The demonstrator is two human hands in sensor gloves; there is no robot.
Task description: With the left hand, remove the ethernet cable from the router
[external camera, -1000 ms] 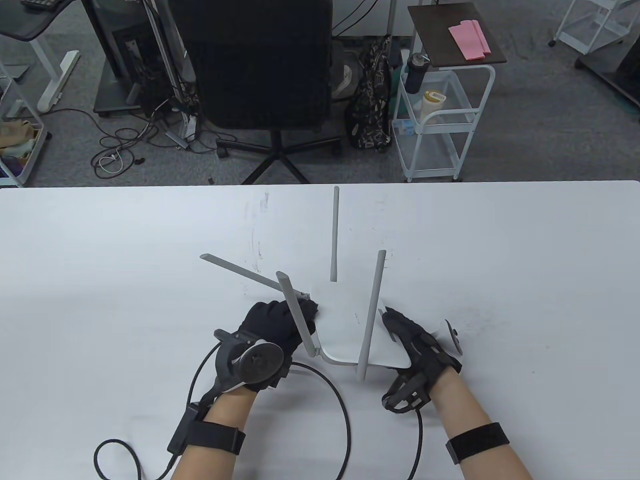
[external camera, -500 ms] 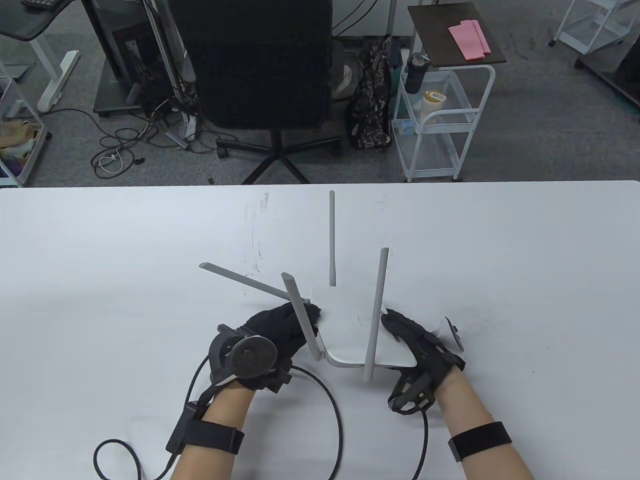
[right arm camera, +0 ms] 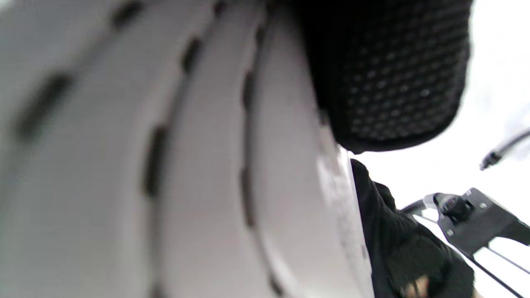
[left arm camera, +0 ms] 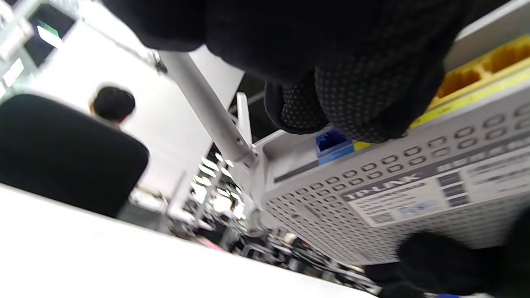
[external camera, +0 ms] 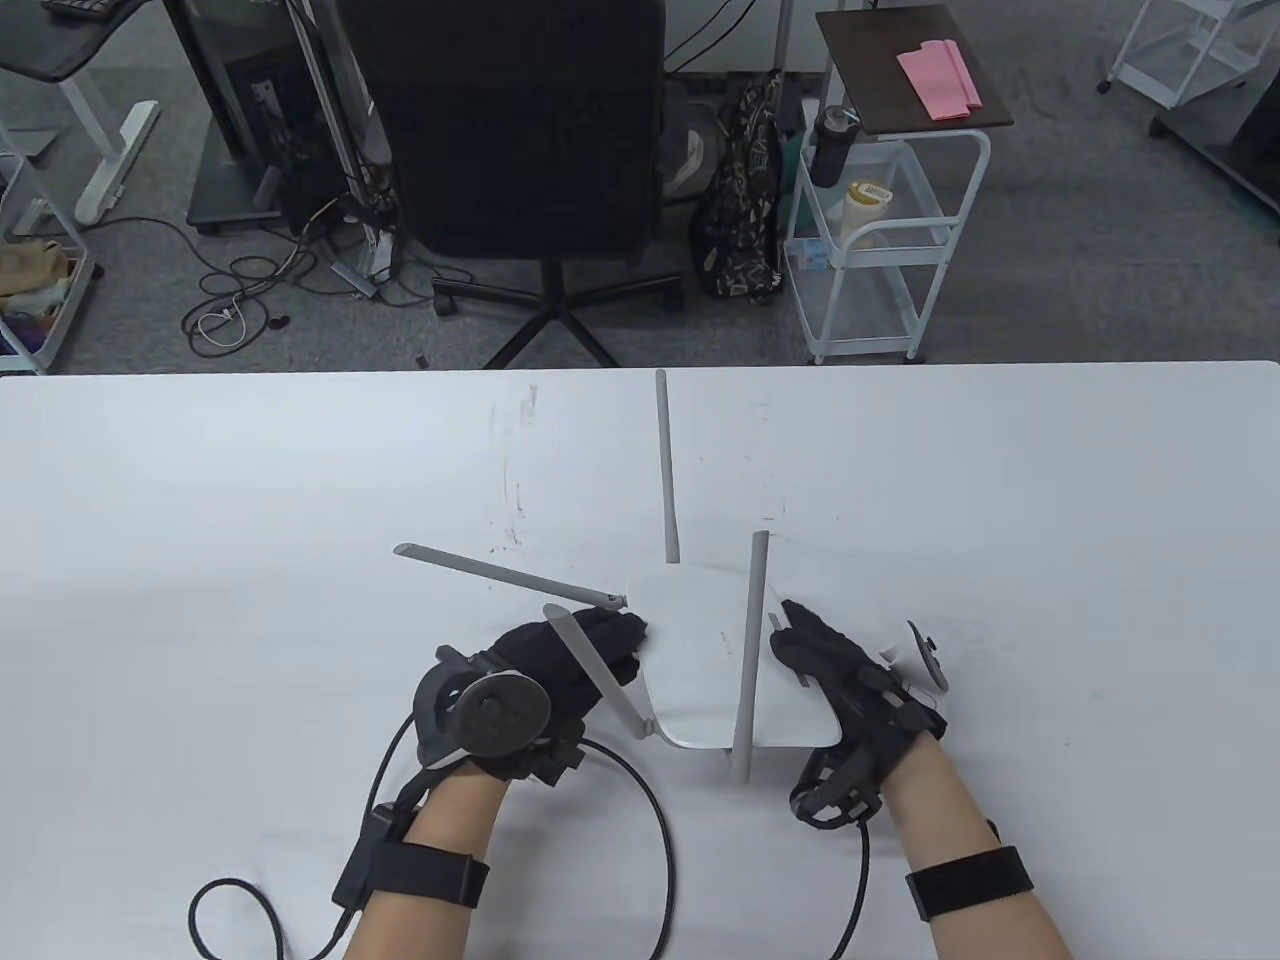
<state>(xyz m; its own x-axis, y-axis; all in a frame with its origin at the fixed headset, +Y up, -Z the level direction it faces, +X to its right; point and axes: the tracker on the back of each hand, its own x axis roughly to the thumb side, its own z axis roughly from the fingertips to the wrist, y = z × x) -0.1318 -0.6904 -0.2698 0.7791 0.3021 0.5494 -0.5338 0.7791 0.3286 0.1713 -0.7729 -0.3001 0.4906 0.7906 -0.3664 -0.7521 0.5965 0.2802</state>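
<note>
A white router [external camera: 700, 650] with several grey antennas is held tilted above the table between both hands. My left hand [external camera: 622, 640] is at its left edge. In the left wrist view its fingers [left arm camera: 360, 95] curl over the yellow ports [left arm camera: 476, 74], beside a free blue port [left arm camera: 330, 140] on the router's back [left arm camera: 372, 194]. A black ethernet cable [external camera: 665, 830] runs from under that hand in a loop to the bottom edge. Its plug is hidden by the fingers. My right hand [external camera: 795, 630] grips the router's right edge, its finger [right arm camera: 393, 82] pressed on the shell [right arm camera: 165, 165].
The white table [external camera: 250, 480] stretches wide on both sides. A glove cable [external camera: 230, 890] coils by my left forearm. A black office chair [external camera: 520, 130] and a white cart [external camera: 880, 230] stand beyond the far edge.
The router has turned a little between the hands and its antennas have swung. My right hand has shifted slightly right with it. My left hand has stayed at the port edge.
</note>
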